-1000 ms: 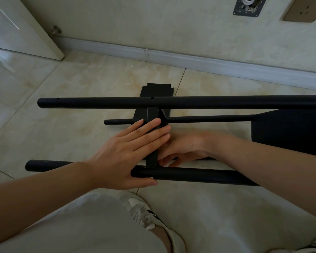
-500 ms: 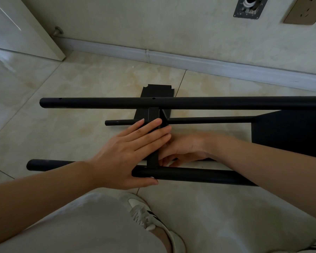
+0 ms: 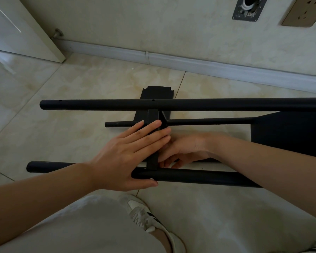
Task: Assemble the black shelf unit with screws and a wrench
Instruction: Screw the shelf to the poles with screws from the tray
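Head view | left hand (image 3: 124, 156) fingers (image 3: 150, 132) straight, flat on black cross panel (image 3: 152, 159), thumb under near tube (image 3: 199, 177) | right hand (image 3: 186, 152) fingers curled behind panel, grip unclear | shelf unit (image 3: 190, 104) lying sideways on tiled floor (image 3: 71, 99).

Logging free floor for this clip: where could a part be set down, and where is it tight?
Bare tile lies left of the tube ends, and between tube and baseboard. Crowded at the crossbar, where left hand and right hand meet.
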